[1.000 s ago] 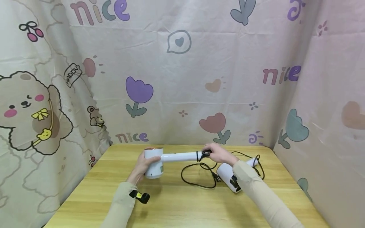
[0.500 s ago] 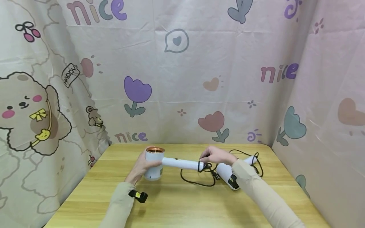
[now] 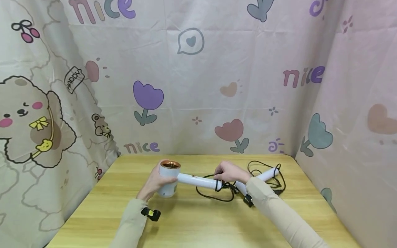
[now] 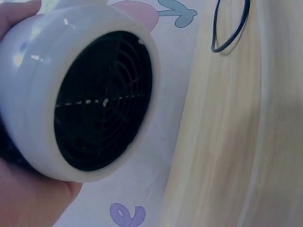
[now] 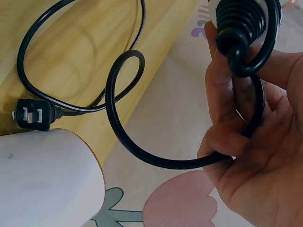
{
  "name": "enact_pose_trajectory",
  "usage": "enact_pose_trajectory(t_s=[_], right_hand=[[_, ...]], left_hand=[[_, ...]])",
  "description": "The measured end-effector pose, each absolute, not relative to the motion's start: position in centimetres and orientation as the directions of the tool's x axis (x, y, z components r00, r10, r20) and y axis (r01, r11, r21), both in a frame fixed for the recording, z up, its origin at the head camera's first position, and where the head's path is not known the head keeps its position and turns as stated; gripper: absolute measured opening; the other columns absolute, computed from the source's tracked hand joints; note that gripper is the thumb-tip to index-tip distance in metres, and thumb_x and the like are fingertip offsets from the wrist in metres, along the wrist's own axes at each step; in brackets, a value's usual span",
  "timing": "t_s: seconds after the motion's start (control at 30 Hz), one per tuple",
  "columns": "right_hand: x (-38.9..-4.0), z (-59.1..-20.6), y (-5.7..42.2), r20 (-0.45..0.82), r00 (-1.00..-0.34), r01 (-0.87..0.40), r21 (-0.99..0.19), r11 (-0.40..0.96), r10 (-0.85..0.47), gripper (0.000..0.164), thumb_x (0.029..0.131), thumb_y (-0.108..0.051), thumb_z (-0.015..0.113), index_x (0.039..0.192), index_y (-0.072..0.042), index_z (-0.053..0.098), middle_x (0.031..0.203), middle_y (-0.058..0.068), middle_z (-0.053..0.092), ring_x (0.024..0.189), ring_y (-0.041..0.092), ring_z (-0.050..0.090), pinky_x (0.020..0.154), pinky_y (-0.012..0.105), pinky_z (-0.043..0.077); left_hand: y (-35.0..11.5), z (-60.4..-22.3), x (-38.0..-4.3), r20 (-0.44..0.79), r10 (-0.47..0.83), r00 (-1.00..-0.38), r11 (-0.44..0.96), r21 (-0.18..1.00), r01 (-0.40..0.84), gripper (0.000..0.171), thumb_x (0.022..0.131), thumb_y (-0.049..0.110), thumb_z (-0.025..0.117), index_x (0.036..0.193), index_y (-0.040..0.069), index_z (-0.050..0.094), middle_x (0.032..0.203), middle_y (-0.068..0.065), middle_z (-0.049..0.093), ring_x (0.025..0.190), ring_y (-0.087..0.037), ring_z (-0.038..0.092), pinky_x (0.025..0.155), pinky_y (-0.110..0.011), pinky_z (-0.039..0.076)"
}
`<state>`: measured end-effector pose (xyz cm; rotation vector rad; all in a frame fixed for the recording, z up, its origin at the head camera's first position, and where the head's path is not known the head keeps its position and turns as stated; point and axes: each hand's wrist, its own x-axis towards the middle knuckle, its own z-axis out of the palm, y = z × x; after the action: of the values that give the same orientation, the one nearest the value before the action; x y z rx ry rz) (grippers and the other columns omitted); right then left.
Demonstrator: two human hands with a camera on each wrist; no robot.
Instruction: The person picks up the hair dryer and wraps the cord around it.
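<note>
A white hair dryer point(image 3: 169, 181) with a copper-coloured rim is held off the table, its handle point(image 3: 198, 182) pointing right and slightly down. My left hand point(image 3: 154, 182) grips the barrel from the left, thumb across the front. In the left wrist view, the dark round intake grille point(image 4: 106, 101) faces the camera. My right hand point(image 3: 231, 171) is at the handle's end. The right wrist view shows its fingers curled around the black cord point(image 5: 173, 164), close to the ribbed strain relief point(image 5: 239, 23).
A second white hair dryer point(image 3: 269, 174) lies on the wooden table point(image 3: 198, 220) at the right, partly hidden by my right sleeve. Its black cord loops around it. A two-pin plug point(image 5: 33, 115) lies near a white barrel in the right wrist view. A patterned curtain point(image 3: 192, 86) stands behind.
The held dryer's handle end has dropped, and its copper opening has tilted into view. My right hand has shifted slightly left and down, letting the bunched cord spread below it.
</note>
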<state>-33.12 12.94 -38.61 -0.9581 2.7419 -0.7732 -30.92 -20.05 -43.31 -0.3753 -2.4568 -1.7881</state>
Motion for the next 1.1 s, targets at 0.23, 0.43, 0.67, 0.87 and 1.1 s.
enact_pose_trajectory(t_s=[0.23, 0.43, 0.67, 0.87, 1.1], right_hand=[[-32.6, -39.1, 12.7, 0.009, -0.820, -0.458, -0.609, 0.648, -0.572, 0.014, 0.091, -0.013, 0.065, 0.082, -0.013, 0.076, 0.066, -0.005, 0.065, 0.057, 0.007, 0.053, 0.054, 0.022, 0.046], [-32.3, -39.6, 13.0, -0.060, -0.832, -0.371, -0.680, 0.633, -0.552, 0.014, 0.092, -0.014, 0.064, 0.085, -0.012, 0.076, 0.069, -0.005, 0.064, 0.061, 0.008, 0.050, 0.056, 0.021, 0.041], [-32.3, -38.8, 12.8, -0.034, -0.889, -0.320, -0.666, 0.674, -0.456, 0.015, 0.092, -0.015, 0.064, 0.087, -0.010, 0.077, 0.070, -0.004, 0.063, 0.063, 0.010, 0.050, 0.062, 0.024, 0.043], [-32.3, -38.1, 11.7, 0.135, -0.919, -0.386, -0.488, 0.783, -0.370, 0.020, 0.092, -0.018, 0.063, 0.076, -0.016, 0.075, 0.063, -0.006, 0.060, 0.056, 0.010, 0.046, 0.053, 0.025, 0.038], [-32.5, -38.1, 11.0, 0.308, -0.903, -0.422, -0.515, 0.746, -0.299, 0.023, 0.096, -0.012, 0.056, 0.085, -0.008, 0.075, 0.060, -0.003, 0.052, 0.049, 0.010, 0.039, 0.047, 0.023, 0.032]], left_hand=[[-20.0, -43.6, -30.5, 0.253, 0.156, -0.955, 0.292, 0.911, 0.290, 0.080, 0.068, 0.014, 0.087, 0.136, 0.015, 0.045, 0.123, -0.016, 0.059, 0.099, -0.027, 0.060, 0.085, -0.040, 0.053], [-19.9, -44.4, -30.2, 0.239, 0.157, -0.958, 0.280, 0.920, 0.275, 0.078, 0.070, 0.014, 0.086, 0.136, 0.013, 0.045, 0.123, -0.017, 0.059, 0.097, -0.025, 0.060, 0.082, -0.038, 0.054], [-19.3, -43.9, -30.7, 0.290, 0.110, -0.951, 0.307, 0.900, 0.310, 0.081, 0.068, 0.015, 0.087, 0.136, 0.011, 0.044, 0.121, -0.016, 0.059, 0.096, -0.027, 0.061, 0.080, -0.038, 0.055], [-18.6, -43.2, -30.9, 0.353, 0.033, -0.935, 0.354, 0.871, 0.341, 0.082, 0.069, 0.017, 0.087, 0.136, 0.009, 0.043, 0.120, -0.017, 0.059, 0.097, -0.030, 0.061, 0.080, -0.040, 0.056], [-17.8, -43.2, -30.8, 0.448, -0.163, -0.879, 0.440, 0.830, 0.342, 0.082, 0.067, 0.019, 0.088, 0.136, 0.012, 0.044, 0.118, -0.017, 0.061, 0.094, -0.031, 0.062, 0.077, -0.040, 0.056]])
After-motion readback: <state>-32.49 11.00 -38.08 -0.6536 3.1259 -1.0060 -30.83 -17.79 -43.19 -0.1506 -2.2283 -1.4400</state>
